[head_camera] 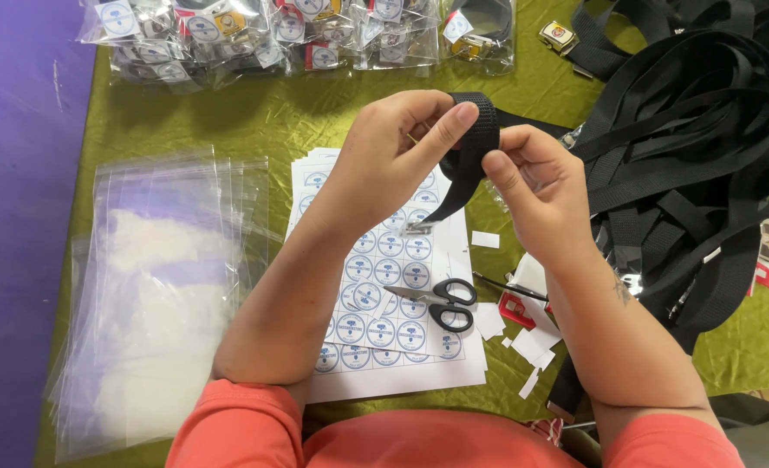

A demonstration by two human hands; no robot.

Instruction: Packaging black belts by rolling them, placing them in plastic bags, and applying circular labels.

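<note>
Both my hands hold one black webbing strap (pixel 469 156) up over the green table cover (pixel 263 121). My left hand (pixel 397 152) pinches the looped top of the strap between thumb and forefinger. My right hand (pixel 536 186) grips the same strap from the right side. The strap's free end hangs down to a small metal tip (pixel 417 227) above a white sheet of round blue stickers (pixel 384 295). Black-handled scissors (pixel 436 303) lie on that sheet below my hands.
A stack of clear plastic bags (pixel 159 286) lies at the left. Filled clear packets (pixel 254 35) line the far edge. A tangled heap of black straps (pixel 705 147) fills the right side, with a metal buckle (pixel 558 36). White paper scraps (pixel 532 347) lie near my right forearm.
</note>
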